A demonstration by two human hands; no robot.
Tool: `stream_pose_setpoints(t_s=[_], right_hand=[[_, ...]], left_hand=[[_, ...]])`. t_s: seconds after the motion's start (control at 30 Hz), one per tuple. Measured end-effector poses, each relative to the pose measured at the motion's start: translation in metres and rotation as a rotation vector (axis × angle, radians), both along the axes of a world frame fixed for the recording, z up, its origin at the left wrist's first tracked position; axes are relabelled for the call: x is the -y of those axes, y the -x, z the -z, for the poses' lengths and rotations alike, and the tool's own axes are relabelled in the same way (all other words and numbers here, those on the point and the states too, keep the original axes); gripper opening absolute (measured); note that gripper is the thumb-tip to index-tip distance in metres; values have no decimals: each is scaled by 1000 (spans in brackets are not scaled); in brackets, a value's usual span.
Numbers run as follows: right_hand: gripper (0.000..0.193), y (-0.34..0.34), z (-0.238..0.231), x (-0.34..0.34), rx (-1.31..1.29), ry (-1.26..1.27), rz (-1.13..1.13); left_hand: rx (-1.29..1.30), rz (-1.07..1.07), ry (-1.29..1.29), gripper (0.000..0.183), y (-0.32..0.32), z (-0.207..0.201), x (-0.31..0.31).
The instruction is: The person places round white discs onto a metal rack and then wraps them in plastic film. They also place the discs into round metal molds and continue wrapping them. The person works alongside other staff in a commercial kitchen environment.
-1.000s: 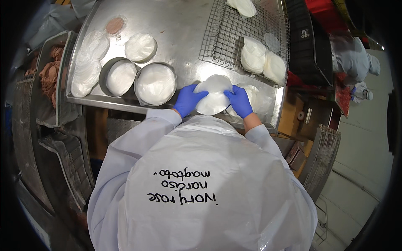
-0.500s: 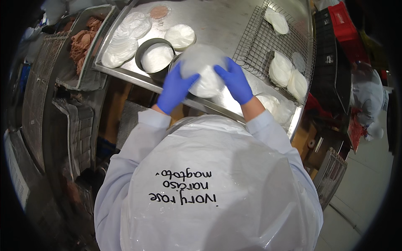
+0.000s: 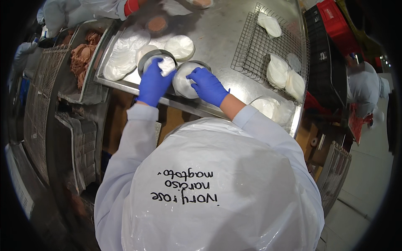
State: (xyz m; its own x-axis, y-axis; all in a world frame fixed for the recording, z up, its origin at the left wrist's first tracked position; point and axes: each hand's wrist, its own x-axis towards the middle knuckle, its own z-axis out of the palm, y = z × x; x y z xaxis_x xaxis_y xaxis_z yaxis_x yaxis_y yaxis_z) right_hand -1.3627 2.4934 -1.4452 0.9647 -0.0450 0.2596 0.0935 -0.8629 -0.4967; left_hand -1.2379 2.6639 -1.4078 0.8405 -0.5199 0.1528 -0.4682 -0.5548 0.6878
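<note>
Reaching over the table (image 3: 226,50), left hand (image 3: 153,85) curled at left ring (image 3: 169,54), right hand (image 3: 209,86) on white disc (image 3: 181,86), fingers bent, both grips unclear

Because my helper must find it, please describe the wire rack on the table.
Find the metal table; along its right side lies the wire rack. White sheets rest on it. Unlike the black crate farther right, it is an open grid.

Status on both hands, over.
Left hand at metal ring. Right hand on white sheet at neighbouring ring. Wire rack off to the right.
</note>
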Motion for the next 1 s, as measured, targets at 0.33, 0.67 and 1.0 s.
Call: stream_pose_setpoints(t_s=[0.33, 0.67, 1.0], right_hand=[[16, -30, -54, 12, 206, -461, 219], [35, -41, -71, -8, 344, -303, 10], [17, -56, -49, 40, -137, -1231, 202]], left_hand=[[-580, 156, 337, 41, -14, -27, -23], [-881, 176, 755, 47, -17, -11, -2], [469, -236, 38, 39, -108, 7, -11]])
